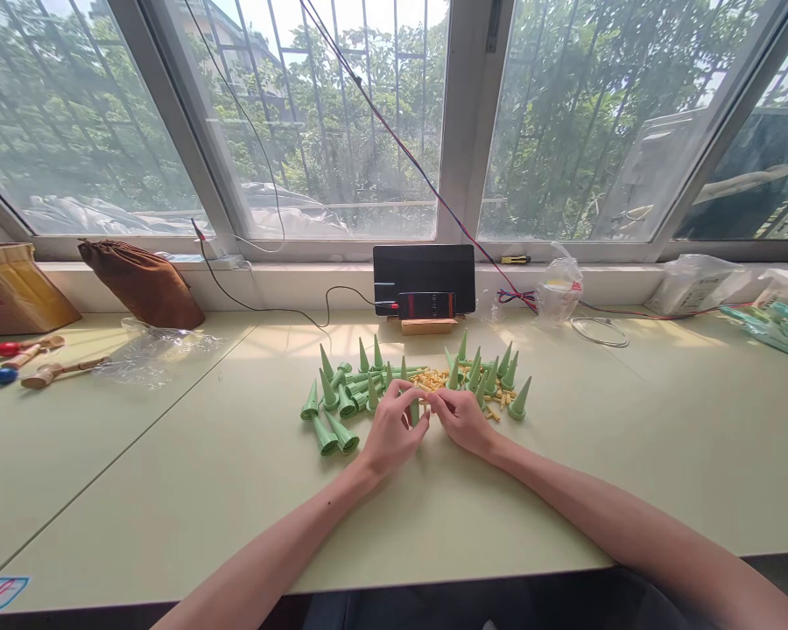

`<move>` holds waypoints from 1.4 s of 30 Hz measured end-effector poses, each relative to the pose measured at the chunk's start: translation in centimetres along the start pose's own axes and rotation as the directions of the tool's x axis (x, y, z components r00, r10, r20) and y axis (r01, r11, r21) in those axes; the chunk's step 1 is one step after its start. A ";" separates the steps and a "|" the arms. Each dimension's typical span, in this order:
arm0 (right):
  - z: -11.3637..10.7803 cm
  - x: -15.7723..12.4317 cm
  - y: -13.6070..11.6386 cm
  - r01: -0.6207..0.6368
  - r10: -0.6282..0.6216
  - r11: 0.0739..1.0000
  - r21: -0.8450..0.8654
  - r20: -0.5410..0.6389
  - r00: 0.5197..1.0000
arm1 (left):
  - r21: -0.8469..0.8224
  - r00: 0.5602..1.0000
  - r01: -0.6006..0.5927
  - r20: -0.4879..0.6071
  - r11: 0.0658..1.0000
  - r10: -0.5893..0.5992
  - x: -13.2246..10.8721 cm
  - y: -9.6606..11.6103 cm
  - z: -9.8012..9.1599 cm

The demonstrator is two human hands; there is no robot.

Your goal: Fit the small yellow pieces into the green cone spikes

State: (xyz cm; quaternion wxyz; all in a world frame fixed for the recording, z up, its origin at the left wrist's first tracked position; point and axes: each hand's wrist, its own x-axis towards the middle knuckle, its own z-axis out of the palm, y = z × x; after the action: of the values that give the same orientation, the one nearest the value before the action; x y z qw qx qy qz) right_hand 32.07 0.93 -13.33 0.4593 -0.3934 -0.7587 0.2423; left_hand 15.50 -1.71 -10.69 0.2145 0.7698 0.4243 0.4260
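Note:
My left hand (394, 430) is closed around a green plastic cone (414, 413), part of which shows between the thumb and fingers. Close against it, my right hand (463, 422) has its fingertips pinched together at the top of that cone. A small yellow piece seems to be between those fingertips, but it is mostly covered. Just beyond my hands lies a heap of small yellow pegs (432, 379). Green cones stand upright to the right (519, 400) of the heap, while several more lie on their sides to the left (346, 437).
A phone (426, 304) leans on a wooden stand (428, 326) before a dark tablet (424, 262). Wooden toys (56, 374), crumpled clear plastic (148, 354) and a brown pouch (141, 284) are at left. At right are a bagged cup (560, 289), a coiled cable (599, 332) and green packets (778, 326).

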 end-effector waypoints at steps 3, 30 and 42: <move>-0.2 -0.1 -0.4 -0.004 0.004 1.000 0.017 0.000 1.000 | 0.012 1.000 0.001 -0.022 1.000 -0.001 0.0 0.0 0.0; -0.1 -0.2 -0.2 0.012 -0.012 1.000 0.019 0.007 1.000 | 0.014 1.000 -0.019 -0.024 1.000 0.019 0.1 -0.2 0.1; -0.2 -0.2 -0.7 0.009 -0.010 0.998 0.066 0.018 1.000 | 0.024 0.999 -0.028 -0.032 0.999 0.029 0.1 -0.2 0.1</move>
State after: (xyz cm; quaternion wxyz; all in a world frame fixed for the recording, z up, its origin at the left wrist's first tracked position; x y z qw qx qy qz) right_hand 32.04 0.39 -12.80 0.4662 -0.3723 -0.7563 0.2683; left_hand 15.48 -1.53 -10.88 0.1925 0.7712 0.4215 0.4364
